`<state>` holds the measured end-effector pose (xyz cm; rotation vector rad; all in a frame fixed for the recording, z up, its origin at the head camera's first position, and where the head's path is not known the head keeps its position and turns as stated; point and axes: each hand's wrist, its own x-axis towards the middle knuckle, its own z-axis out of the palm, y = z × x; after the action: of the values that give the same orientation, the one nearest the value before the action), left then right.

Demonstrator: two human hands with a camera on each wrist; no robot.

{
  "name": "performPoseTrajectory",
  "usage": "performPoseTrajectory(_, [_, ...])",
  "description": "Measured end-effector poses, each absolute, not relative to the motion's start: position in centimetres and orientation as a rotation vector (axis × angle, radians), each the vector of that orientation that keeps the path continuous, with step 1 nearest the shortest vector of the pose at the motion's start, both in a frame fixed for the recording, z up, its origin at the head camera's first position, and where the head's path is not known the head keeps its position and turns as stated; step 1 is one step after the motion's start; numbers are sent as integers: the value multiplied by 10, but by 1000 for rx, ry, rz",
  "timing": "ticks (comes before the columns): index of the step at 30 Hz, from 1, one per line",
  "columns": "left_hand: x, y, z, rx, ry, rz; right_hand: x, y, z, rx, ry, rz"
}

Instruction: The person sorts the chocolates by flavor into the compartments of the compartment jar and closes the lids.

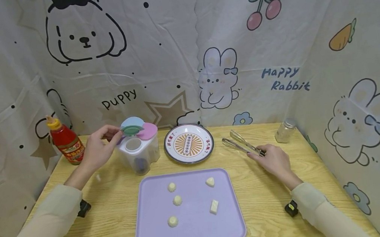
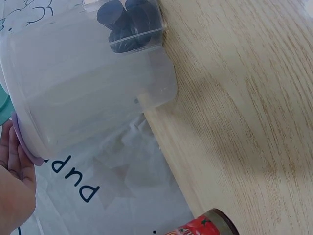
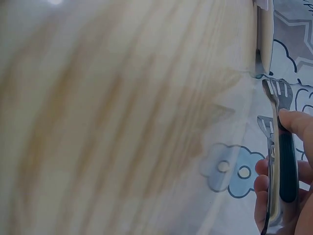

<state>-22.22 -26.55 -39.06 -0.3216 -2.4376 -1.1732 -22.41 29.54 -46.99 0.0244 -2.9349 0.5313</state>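
My left hand pinches the edge of a green lid on a clear container with several round compartments. The lid is raised, and the round opening below it shows. Blue and pink lids lie flat beside it; the purple lid is close by my left fingers. Dark blue cylindrical pieces sit inside one compartment. On the right, my right hand grips metal tongs by dark handle pads; the tongs' slotted ends are spread apart, with nothing between them.
A lilac tray carries several small pale pieces. Behind it lies a patterned plate. A red sauce bottle stands at left, a glass shaker at right. Printed cloth borders the wooden table.
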Motion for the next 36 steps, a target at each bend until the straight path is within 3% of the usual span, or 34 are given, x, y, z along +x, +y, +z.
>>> performPoseTrajectory(25, [-222,-267,-392,-319,-2448,-1164,-228,294,-466,78,-3086,492])
performPoseTrajectory(36, [-218,-268,-393,-327,-2453,-1123,-235,221,-424,367,-2897,640])
